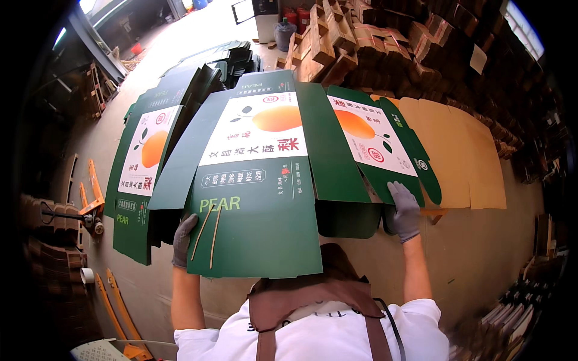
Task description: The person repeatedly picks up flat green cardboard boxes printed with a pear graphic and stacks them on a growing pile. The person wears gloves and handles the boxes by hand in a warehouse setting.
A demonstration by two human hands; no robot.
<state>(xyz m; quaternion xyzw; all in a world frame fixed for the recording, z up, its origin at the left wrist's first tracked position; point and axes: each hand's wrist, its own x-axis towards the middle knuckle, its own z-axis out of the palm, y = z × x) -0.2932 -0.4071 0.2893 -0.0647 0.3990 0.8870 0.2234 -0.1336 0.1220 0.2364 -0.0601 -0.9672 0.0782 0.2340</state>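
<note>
In front of me lies a flattened green fruit carton [259, 253], its white panel printed with an orange-yellow fruit. Its flaps spread right to another printed panel [367, 135]. My left hand [183, 240], in a grey glove, is closed on the carton's near left edge, partly hidden beneath it. My right hand [404, 212], also gloved in grey, grips the near edge of the right-hand green panel, fingers on top; its thumb cannot be made out. Two thin tan strips [214, 237] lie across the near green flap.
More flattened green cartons [129, 222] are stacked at left. Plain brown cardboard sheets [460, 153] lie to the right. Wooden pallets [325, 39] and bundled brown cardboard [385, 45] stand behind. An orange pallet jack [93, 204] is on the floor at far left.
</note>
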